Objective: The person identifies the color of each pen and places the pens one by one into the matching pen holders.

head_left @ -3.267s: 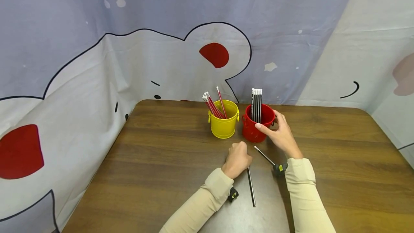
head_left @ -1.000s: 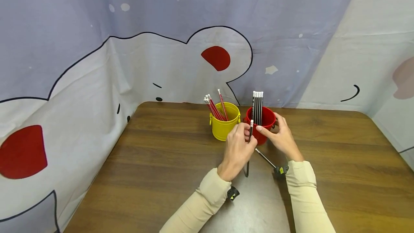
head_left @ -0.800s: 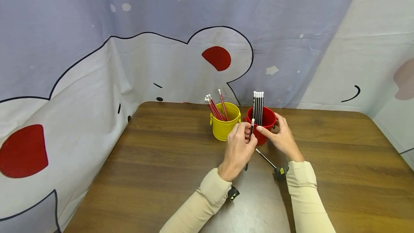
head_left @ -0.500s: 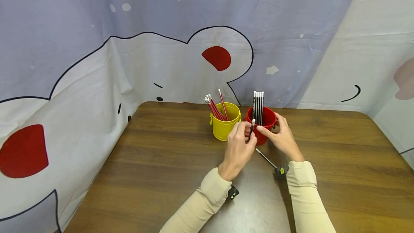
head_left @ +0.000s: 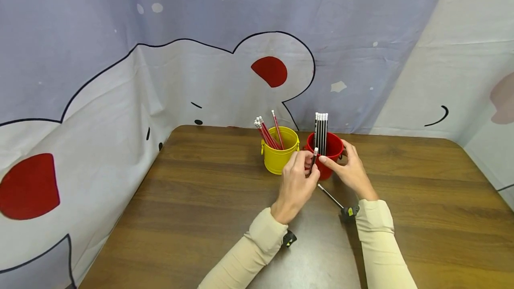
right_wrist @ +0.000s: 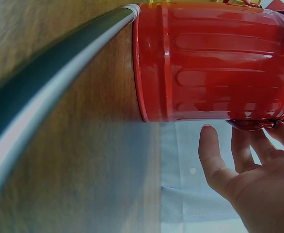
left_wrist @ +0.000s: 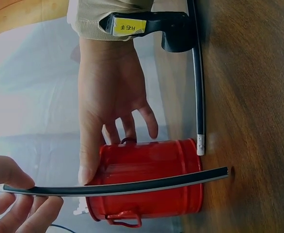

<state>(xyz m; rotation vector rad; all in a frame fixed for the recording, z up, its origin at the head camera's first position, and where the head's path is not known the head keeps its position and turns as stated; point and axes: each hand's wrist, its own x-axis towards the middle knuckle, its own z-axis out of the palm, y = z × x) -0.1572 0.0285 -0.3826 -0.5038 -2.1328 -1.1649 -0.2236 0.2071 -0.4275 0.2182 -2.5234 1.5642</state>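
My left hand [head_left: 295, 184] pinches a black-and-white striped pencil [left_wrist: 118, 188] near its white eraser end, in front of the red bucket. In the left wrist view the pencil stands upright, its lower end close to the tabletop. My right hand [head_left: 353, 175] holds the red bucket [right_wrist: 219, 58] at its right side, thumb at the near rim and fingers by the far side. Several striped pencils [head_left: 320, 133] stand in the bucket, erasers up. Another striped pencil [head_left: 331, 196] lies on the table in front of it, partly hidden by the right wrist camera.
Just left of the red bucket stands a yellow bucket [head_left: 276, 162] with several red pencils [head_left: 265, 134] leaning in it, erasers up. Both are on a brown wooden table [head_left: 201, 200]. A patterned cloth [head_left: 192, 79] hangs behind the table's far edge.
My left hand has lifted the pencil from lying on the table and stood it up before the red bucket, its lower end swinging out of head view. The right hand stays at the bucket.
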